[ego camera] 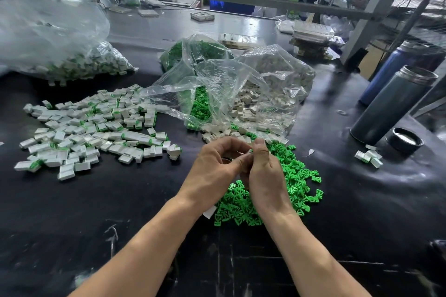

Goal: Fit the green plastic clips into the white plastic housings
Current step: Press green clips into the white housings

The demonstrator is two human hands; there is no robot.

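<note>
My left hand (214,166) and my right hand (265,171) meet above the black table, fingers curled together round a small white housing (247,153) that is mostly hidden between them. Whether a clip is in it I cannot tell. A loose pile of green clips (296,178) lies under and right of my right hand. Empty white housings (243,113) spill from an open clear bag straight ahead. A spread of several white housings with green clips fitted (96,128) covers the table to the left.
A big clear bag of fitted housings (79,62) sits at the far left; a bag of green clips (190,50) stands behind. Two flasks (395,101) and a black lid (405,140) stand at right, with a few housings (369,158) beside them.
</note>
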